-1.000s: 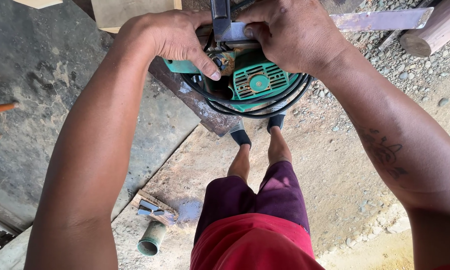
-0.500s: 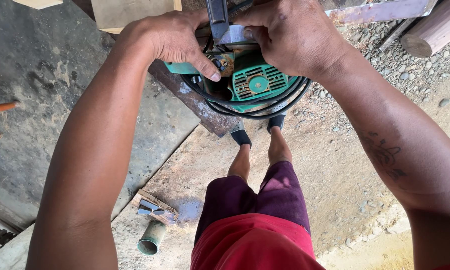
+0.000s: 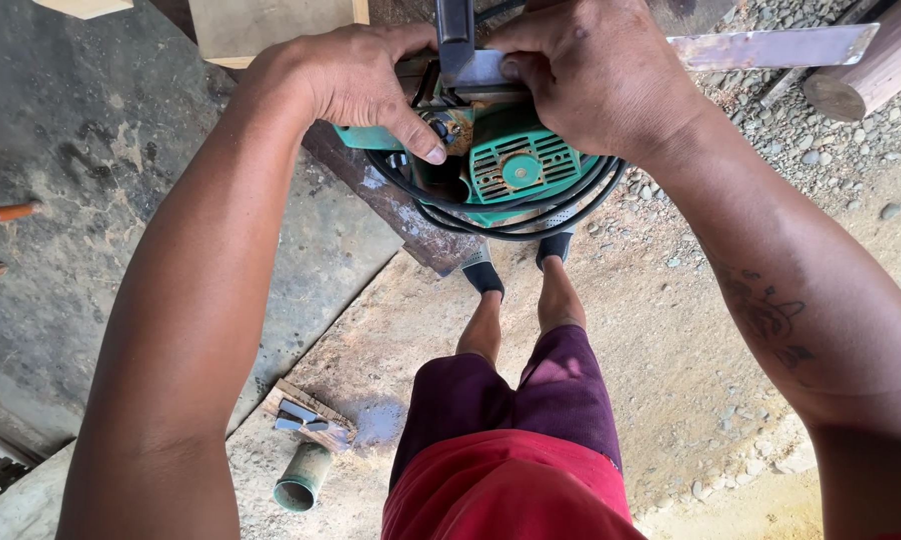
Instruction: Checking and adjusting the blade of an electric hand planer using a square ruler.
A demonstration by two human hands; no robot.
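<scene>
Where fingers (image 3: 411, 125) clasp: green power tool (image 3: 516, 165).

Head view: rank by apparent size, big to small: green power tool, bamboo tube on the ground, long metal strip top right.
1. Green power tool, though hands hide part of it.
2. Metal strip.
3. Bamboo tube.
The tool is nearest the camera, so its lead is unsure.

- I see a green plastic power tool with a vented round housing (image 3: 511, 170), held up in front of me, vents facing me.
- Its black rubber cord (image 3: 511, 222) loops in coils under the body.
</scene>
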